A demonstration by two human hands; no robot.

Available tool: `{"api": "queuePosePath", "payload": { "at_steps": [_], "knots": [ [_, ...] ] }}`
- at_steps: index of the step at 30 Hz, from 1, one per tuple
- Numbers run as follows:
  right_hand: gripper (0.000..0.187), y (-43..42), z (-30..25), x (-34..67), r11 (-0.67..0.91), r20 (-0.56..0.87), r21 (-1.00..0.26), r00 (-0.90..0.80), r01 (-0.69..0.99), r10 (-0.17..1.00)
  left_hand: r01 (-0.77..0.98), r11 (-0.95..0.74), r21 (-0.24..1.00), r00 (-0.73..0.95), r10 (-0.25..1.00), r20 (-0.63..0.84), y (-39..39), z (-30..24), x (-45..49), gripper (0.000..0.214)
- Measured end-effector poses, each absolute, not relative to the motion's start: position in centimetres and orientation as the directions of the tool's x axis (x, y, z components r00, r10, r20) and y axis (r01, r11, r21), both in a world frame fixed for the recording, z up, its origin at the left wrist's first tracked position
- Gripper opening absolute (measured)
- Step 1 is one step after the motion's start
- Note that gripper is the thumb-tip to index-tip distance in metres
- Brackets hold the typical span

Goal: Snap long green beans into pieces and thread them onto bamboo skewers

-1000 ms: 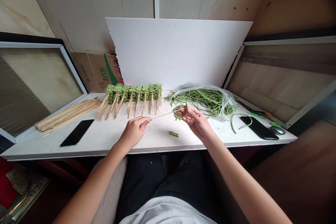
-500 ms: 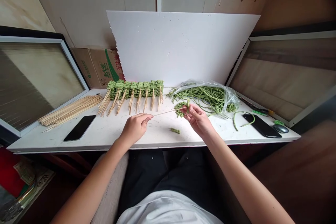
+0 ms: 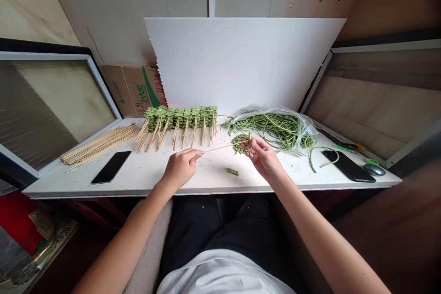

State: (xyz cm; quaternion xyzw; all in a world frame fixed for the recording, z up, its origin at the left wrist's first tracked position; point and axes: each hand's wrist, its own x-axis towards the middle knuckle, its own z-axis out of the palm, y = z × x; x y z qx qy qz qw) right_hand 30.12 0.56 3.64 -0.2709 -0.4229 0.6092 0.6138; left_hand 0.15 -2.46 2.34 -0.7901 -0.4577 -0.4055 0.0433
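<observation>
My left hand (image 3: 182,166) pinches the near end of a thin bamboo skewer (image 3: 220,147) that points right, just above the white table (image 3: 144,179). My right hand (image 3: 263,156) is closed on a short green bean piece (image 3: 249,138) held upright at the skewer's tip. A small heap of cut bean pieces (image 3: 237,140) lies just behind that hand. One loose cut piece (image 3: 233,172) lies on the table between my hands.
A row of finished bean skewers (image 3: 181,121) lies at the back. Bare skewers (image 3: 99,144) are piled left, beside a black phone (image 3: 110,167). A plastic bag of long beans (image 3: 275,126), a second phone (image 3: 348,166) and a white foam board (image 3: 241,62) stand to the right and behind.
Both hands keep their grip on the skewer and the bean piece. The view has shifted slightly, so everything sits a little further right in the picture.
</observation>
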Motion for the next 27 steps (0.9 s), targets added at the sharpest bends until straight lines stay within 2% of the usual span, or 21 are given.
{"api": "queuePosePath", "payload": {
  "at_steps": [18,27],
  "knots": [
    [0.034,1.27,2.82,30.27,0.165,0.190,-0.888,-0.016,-0.430,0.982,0.804,-0.551,0.223,0.255,0.658,0.709,-2.31,1.65,-0.10,0.035],
    [0.035,1.08,2.98,30.31,0.197,0.230,-0.881,-0.025,-0.431,0.973,0.721,-0.637,0.271,0.291,0.634,0.716,-2.35,1.77,0.25,0.050]
  ]
}}
